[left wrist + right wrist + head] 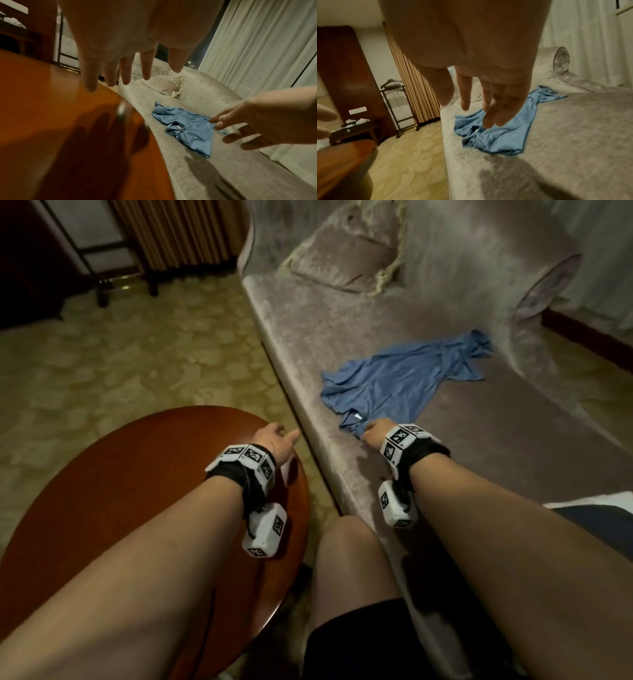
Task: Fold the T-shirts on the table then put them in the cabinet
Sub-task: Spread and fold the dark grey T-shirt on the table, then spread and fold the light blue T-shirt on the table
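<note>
A crumpled blue T-shirt (400, 378) (190, 129) (501, 134) lies on the seat of a grey velvet chaise (513, 440), collar toward me. My right hand (373, 431) (228, 129) (479, 108) hovers just over the collar end with its fingers straight and slightly spread, holding nothing. My left hand (277, 436) (130, 75) is open above the far rim of a round reddish wooden table (137, 474), apart from the shirt.
A fringed cushion (342, 265) sits at the chaise's far end. A tall dark wooden cabinet (342, 67), a clothes stand (397, 101) and a low side table (354, 132) stand across the patterned carpet. Curtains (257, 54) hang behind the chaise.
</note>
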Demonstrator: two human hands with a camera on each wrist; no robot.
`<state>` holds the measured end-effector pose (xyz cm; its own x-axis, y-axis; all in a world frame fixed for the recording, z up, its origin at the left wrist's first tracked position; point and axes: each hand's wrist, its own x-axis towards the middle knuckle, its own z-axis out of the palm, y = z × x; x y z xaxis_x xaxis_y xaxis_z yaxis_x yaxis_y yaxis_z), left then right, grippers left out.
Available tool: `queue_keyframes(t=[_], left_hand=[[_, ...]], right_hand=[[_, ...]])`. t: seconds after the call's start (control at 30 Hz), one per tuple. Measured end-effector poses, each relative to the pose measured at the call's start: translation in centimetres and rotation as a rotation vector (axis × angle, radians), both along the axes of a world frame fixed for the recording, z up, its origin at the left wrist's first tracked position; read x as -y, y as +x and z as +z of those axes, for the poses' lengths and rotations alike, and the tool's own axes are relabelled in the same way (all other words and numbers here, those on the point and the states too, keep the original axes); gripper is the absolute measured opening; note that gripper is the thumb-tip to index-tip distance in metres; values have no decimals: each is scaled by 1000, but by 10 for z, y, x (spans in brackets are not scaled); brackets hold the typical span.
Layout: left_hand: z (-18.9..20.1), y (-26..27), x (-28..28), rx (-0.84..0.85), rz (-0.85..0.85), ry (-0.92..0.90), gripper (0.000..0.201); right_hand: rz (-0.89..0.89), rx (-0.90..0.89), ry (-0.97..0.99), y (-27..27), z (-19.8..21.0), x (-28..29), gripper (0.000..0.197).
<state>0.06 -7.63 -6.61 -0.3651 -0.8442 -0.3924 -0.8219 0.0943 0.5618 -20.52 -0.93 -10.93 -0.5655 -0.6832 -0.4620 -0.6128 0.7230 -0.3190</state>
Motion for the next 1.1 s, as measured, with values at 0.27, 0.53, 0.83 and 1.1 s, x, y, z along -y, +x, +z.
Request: queue_keyframes(t=[0.27,0.53,0.83,1.1], left_hand=[[-36,-13,29,408,-103,72,77],[-49,-14,40,498,-201,-5,83],[-47,-17,39,526,-221,-33,84],[-49,-17,39,534,-231,-44,86]], right_hand=[[30,-13,127,2,-48,54,72],[220,-216,270,3,-80,66,57],[197,-279,248,-4,-66,66,62],[258,-389,267,4,-68,61,39]])
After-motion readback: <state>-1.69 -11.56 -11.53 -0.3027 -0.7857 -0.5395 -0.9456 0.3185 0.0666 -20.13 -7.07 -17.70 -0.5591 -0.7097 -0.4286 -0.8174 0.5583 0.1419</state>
